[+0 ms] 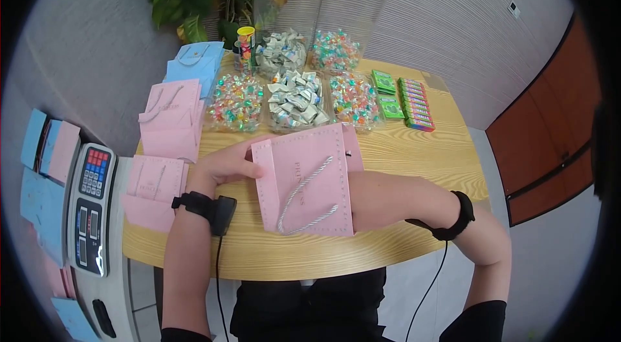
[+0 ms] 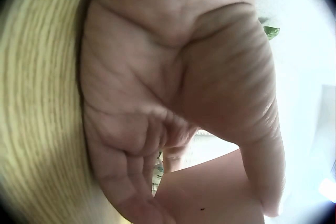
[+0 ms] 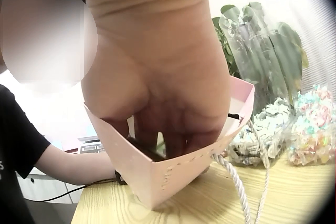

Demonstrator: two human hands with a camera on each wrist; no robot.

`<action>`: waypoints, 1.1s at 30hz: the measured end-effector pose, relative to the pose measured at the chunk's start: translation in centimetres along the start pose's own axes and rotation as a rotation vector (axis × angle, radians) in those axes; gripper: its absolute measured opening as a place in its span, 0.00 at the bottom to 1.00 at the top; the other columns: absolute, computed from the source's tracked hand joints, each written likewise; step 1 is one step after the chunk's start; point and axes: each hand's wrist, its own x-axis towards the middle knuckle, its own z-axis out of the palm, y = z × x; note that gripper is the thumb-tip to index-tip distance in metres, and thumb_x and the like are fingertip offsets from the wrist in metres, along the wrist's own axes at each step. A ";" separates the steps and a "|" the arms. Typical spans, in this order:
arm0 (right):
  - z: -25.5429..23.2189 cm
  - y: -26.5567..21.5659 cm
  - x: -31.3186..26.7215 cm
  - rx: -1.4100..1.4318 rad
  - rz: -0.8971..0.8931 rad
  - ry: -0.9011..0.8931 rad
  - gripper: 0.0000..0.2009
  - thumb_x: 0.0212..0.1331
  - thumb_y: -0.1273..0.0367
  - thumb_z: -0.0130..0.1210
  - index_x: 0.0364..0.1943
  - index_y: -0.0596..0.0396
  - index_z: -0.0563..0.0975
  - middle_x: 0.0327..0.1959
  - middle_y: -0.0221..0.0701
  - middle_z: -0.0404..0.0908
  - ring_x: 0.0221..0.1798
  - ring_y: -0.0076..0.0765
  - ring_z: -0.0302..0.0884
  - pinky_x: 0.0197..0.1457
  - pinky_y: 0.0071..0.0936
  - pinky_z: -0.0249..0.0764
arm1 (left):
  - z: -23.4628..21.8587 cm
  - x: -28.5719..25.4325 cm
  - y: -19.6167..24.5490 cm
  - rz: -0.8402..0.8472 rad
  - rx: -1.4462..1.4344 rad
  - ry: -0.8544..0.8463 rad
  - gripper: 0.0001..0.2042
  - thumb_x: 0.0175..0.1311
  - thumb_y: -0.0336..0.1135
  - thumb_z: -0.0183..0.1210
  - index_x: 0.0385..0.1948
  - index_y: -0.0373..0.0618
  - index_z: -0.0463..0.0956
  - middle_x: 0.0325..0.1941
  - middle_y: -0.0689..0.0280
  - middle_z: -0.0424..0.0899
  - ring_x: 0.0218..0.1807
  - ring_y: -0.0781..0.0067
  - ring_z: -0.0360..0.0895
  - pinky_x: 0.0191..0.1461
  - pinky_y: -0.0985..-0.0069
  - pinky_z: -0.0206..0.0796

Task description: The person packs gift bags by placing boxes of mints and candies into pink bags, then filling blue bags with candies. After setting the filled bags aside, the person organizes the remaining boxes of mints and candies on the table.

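Observation:
A pink paper gift bag (image 1: 304,180) with silver rope handles and "PRINCESS" lettering lies tilted above the near part of the table. My left hand (image 1: 229,162) grips its left side, the thumb on the outer face and the fingers behind. In the left wrist view my left palm (image 2: 173,77) faces the bag's pink panel (image 2: 210,192). My right hand (image 3: 163,103) reaches into the bag's mouth, its fingers spread and pointing down inside. The pink bag's wall (image 3: 157,176) hides the right fingertips, and the head view shows only the forearm entering the bag.
Clear tubs of wrapped candies (image 1: 236,99) and white packets (image 1: 297,99) stand along the back, beside green boxes (image 1: 391,106) and candy sticks (image 1: 417,106). Folded pink bags (image 1: 169,116) and blue bags (image 1: 194,64) line the table's left edge. A scale (image 1: 94,206) stands farther left.

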 end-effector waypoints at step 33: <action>-5.3 20.4 -5.9 -0.554 0.973 0.758 0.17 0.53 0.53 0.59 0.41 0.48 0.80 0.40 0.39 0.81 0.50 0.46 0.75 0.52 0.40 0.73 | -1.1 -0.4 -0.5 -0.116 -0.052 0.037 0.47 0.40 0.39 0.75 0.66 0.39 0.58 0.64 0.64 0.70 0.65 0.71 0.65 0.67 0.71 0.58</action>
